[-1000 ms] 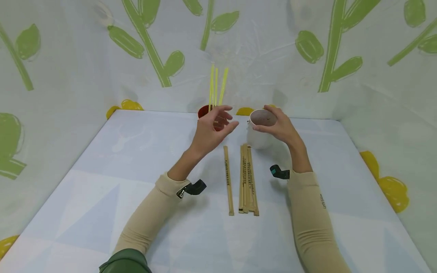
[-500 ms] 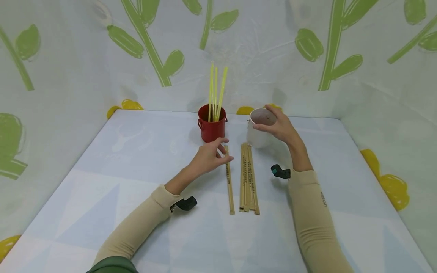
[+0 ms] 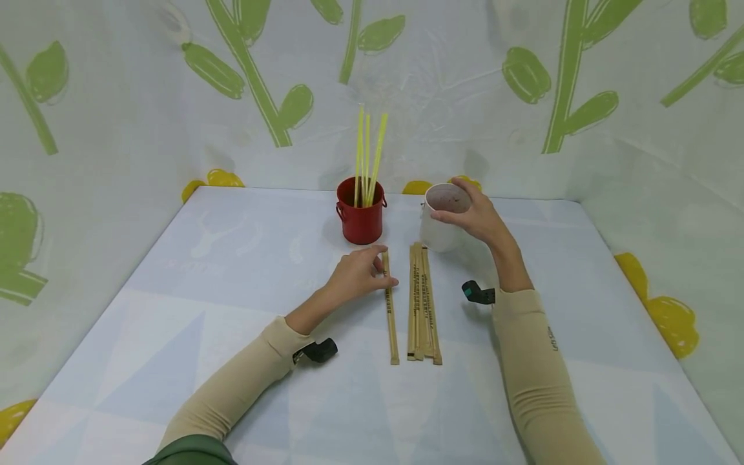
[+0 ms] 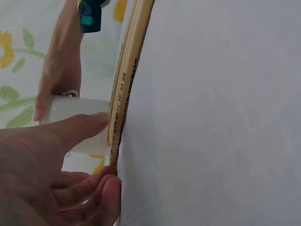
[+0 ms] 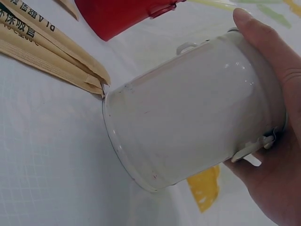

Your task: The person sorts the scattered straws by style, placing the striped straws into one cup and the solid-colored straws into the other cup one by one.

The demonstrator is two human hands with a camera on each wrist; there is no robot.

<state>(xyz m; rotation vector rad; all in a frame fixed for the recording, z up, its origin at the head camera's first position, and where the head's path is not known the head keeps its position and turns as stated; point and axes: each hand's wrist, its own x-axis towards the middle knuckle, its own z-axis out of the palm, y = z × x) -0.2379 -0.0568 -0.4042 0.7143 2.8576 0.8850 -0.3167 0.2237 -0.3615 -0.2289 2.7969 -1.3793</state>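
White sheeting with green leaves [image 3: 526, 76] hung behind the pale table [image 3: 325, 413], and my landmark, the red bucket [image 3: 362, 223], stood near the far edge with yellow sticks [image 3: 367, 152] poking up from its mouth. My left hand [image 3: 353, 276] was just on the near side of the red bucket; a second earlier it had been in front of the bucket, hiding much of it, and half a second earlier it was slightly closer to the bucket than now. Its fingers were parted, thumb and forefinger well separated over the far end of the single brown paper sleeve [image 3: 392, 332], which lay on the near side of the red bucket, a little right of it. Whether my fingertips pressed on the paper I could not tell. The bundle of printed sleeves [image 3: 423, 310] lay nearer me than the red bucket and further right. My right hand [image 3: 481, 218] gripped the rim of the white bucket [image 3: 437, 234], just right of the red bucket; both had stayed put throughout.
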